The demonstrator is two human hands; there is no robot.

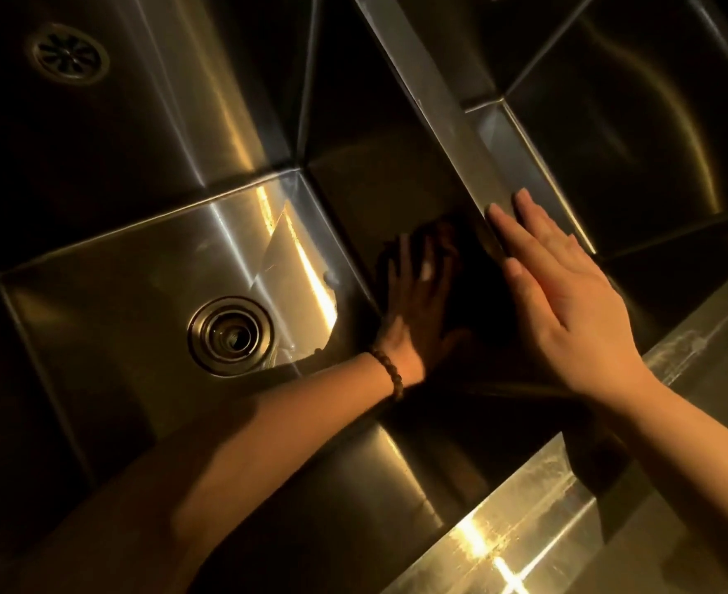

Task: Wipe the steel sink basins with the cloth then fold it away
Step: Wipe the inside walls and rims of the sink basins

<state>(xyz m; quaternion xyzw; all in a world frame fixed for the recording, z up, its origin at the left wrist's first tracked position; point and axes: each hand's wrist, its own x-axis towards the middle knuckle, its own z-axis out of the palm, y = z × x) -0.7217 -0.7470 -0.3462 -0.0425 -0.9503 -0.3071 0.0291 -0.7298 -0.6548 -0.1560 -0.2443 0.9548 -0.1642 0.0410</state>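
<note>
The left hand (pixel 413 302) lay flat, fingers spread, against the right inner wall of the left brushed-steel sink basin (pixel 109 319), pressing a dark cloth (pixel 443 250) onto the metal close under the dividing rim; the cloth was deep in shadow and blurred, so its colour and folds could not be made out, and only a dark bunched shape showed beyond the fingertips. A brown beaded bracelet (pixel 390 375) circled that wrist. The right hand (pixel 563 285) was open and empty, fingers straight and nearly together, palm down on the narrow flat steel divider (pixel 439 105) between the two basins, its fingertips reaching to the divider's right edge. A round steel drain with a strainer (pixel 230 334) sat in the floor of the left basin, left of the pressed hand, and a mirrored drain (pixel 68 53) showed in the shiny far wall. The right steel basin (pixel 636 135) lay beyond the divider, dim. The near steel front rim (pixel 537 508) caught bright yellow glints.
</note>
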